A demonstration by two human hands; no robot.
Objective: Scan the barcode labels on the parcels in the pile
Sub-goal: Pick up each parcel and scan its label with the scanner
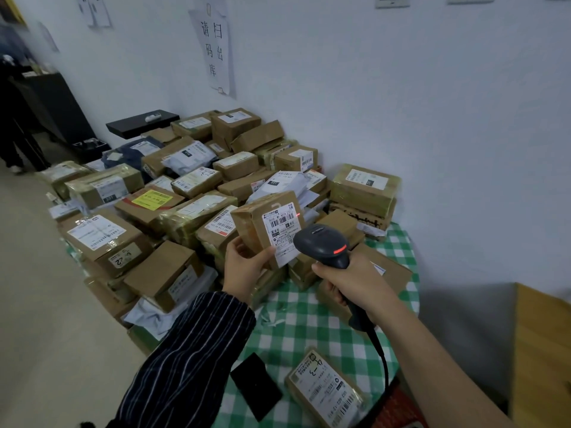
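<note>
The left hand (244, 257) is gripping a small brown cardboard parcel (247, 222), holding its white barcode label (282, 234) up over the green-checked counter (309, 322). The right hand (349, 282) is curling round a dark grey handheld scanner (321, 244), which is casting a red dot on the label. The pile of brown taped parcels (173, 196) is covering the counter's far side.

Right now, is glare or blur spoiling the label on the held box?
Head view: the label on the box reads sharp, no glare, with the red dot from the scanner near its upper right edge; far-left background is blurred; the wide lens bends the edges.
</note>
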